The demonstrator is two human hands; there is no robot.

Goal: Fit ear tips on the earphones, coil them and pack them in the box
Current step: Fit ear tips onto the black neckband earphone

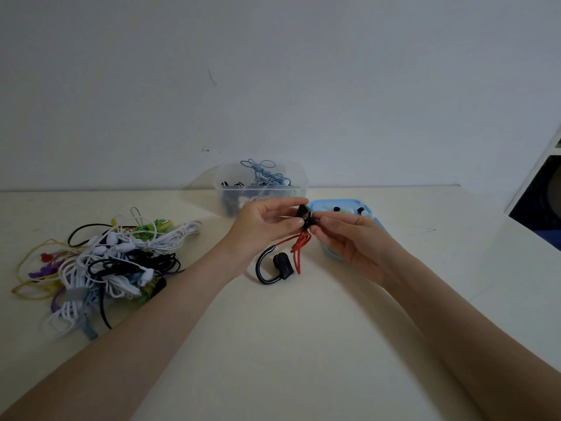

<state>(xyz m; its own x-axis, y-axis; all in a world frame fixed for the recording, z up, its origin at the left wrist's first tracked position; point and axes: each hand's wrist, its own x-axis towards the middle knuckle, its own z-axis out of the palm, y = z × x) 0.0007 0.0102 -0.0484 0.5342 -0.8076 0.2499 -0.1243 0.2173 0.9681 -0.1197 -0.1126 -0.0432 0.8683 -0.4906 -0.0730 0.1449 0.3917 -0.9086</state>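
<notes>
Above the counter (303, 344), a black earbud (303, 211) is pinched by the left hand (267, 226), and its front end is gripped by the curled fingers (326, 223) of the right hand (349, 238). Red cord (299, 247) is seen dangling below to a second ear-hook earbud (277, 267). Behind, a clear box (261, 183) and blue tray (331, 205) are placed; tangled earphones (100, 259) are heaped left.

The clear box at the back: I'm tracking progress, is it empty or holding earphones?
Holding some: the clear box contains coiled blue earphones and darker ones.
</notes>
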